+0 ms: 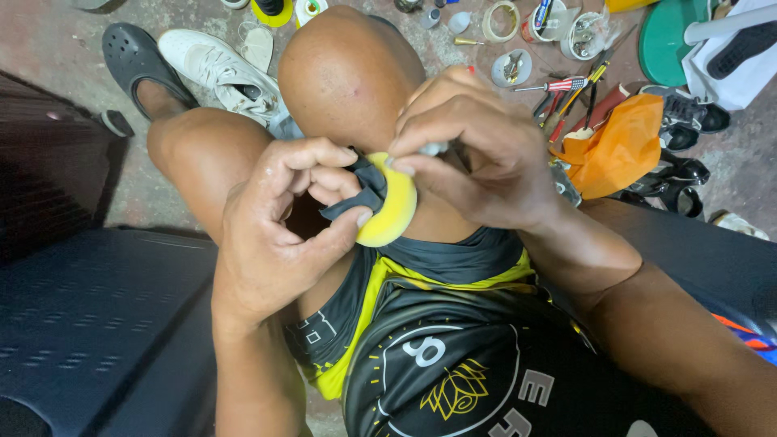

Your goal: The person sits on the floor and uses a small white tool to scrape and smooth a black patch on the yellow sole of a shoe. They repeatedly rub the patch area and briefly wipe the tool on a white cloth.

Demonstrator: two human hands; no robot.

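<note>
Only one view: my head cam, looking steeply down, close over my hands (388,202), knee (348,73), and floor (48,40).

Soft, even light falls from above, putting a broad sheen on the bare knee (348,73) just beyond the fingers (324,154). Below and left of them the dark seat (97,324) sinks into shadow. Wide-angle bending stretches the edges; focus stays crisp throughout.

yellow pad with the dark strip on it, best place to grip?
By its rounded outer rim, from the lower left. The yellow pad sits edge-on over the knee, and the left hand already pinches it there, thumb under the rim. The dark strip and right hand occupy the top, so that side is probably crowded.
</note>
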